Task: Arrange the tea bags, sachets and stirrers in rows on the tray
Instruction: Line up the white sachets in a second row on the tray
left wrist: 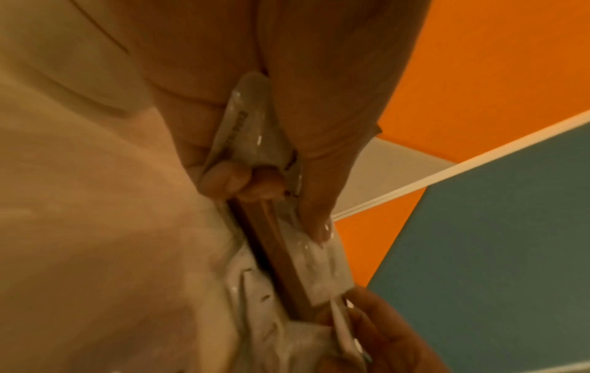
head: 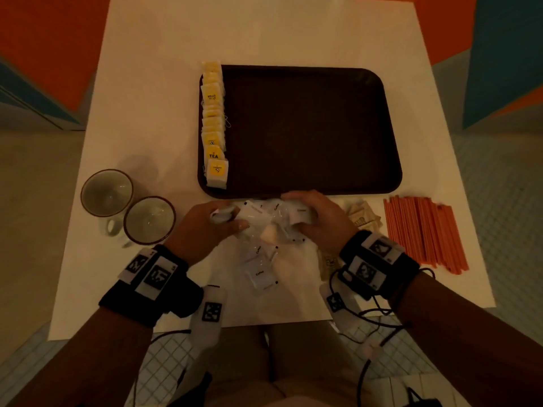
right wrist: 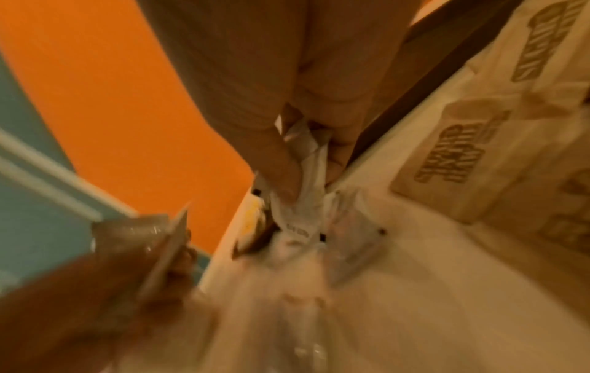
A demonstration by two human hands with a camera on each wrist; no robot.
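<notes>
A dark brown tray [head: 308, 127] lies on the white table, with a row of yellow tea bags [head: 214, 124] down its left edge. Just in front of the tray sits a loose pile of white coffee sachets [head: 260, 259]. My left hand [head: 217, 221] holds a few white sachets [left wrist: 252, 126] between thumb and fingers. My right hand [head: 305, 212] grips another white sachet [right wrist: 306, 176] from the pile. Brown sugar sachets [head: 363, 215] lie by my right wrist, large in the right wrist view as printed brown sachets [right wrist: 463, 156]. Orange stirrers [head: 423, 230] lie in a bundle at the right.
Two empty mugs [head: 129, 207] stand at the left, close to my left hand. The table's front edge [head: 235, 329] is near my forearms. Cables hang from the right wrist band. Orange and blue walls surround the table.
</notes>
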